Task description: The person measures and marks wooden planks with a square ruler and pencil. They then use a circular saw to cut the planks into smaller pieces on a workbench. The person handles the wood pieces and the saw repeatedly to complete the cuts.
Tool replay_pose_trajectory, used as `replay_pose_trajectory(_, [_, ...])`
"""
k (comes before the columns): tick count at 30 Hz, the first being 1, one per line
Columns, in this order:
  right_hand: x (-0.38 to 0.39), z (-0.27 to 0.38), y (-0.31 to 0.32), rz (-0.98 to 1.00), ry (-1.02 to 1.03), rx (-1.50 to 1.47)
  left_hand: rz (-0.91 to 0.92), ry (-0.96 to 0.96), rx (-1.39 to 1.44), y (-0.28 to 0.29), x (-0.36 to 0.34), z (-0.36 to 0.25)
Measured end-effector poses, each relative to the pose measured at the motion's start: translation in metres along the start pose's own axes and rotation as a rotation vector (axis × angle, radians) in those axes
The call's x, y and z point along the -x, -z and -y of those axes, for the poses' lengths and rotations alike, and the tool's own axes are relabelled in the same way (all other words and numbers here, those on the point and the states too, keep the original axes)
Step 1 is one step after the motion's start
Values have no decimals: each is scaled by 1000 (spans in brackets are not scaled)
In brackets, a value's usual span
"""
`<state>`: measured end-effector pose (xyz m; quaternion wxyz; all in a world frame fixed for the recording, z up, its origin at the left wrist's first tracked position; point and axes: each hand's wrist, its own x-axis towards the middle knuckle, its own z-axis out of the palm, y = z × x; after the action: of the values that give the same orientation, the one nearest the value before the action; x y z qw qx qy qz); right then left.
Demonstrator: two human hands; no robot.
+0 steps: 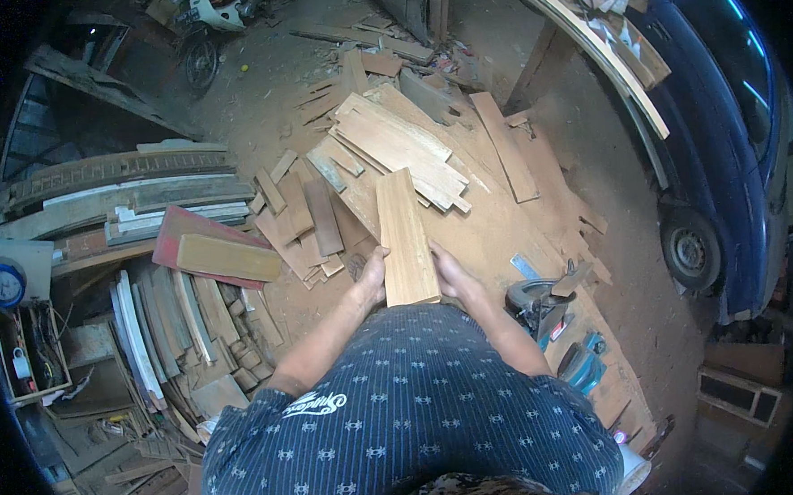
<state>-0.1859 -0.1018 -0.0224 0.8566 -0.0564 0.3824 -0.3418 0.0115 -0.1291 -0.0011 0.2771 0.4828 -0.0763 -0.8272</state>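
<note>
Close to my body I hold a wooden board (405, 238) lengthwise, its far end pointing away from me. My left hand (374, 274) grips its left edge near the close end, and my right hand (449, 273) grips the right edge. The fingers of both hands curl partly out of sight beneath it. Beyond the board, a stack of pale planks (400, 144) lies on a sawdust-covered worktable (494, 233). A dark brown board (323, 217) lies among loose pieces to the left.
Right of me a circular saw (543, 303) and a teal power tool (582, 363) sit on the worktable. Stacked timber (185, 321) fills the left side, beside a red board (176, 232). A blue car (715, 159) stands at the right, a motorbike (206, 42) at the far left.
</note>
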Motion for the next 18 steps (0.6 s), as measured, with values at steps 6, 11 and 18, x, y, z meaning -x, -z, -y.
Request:
replay_pose_trajectory(6, [6,10,-91,30,37,130,-230,-203,-147,56,-17,9])
replay_pose_trajectory(11, [14,6,-87,-73,79,331,-76,-122,53,11,31,9])
replay_pose_trajectory(18, [57,48,-92,-72,91,437,59,-126,306,48,70,-5])
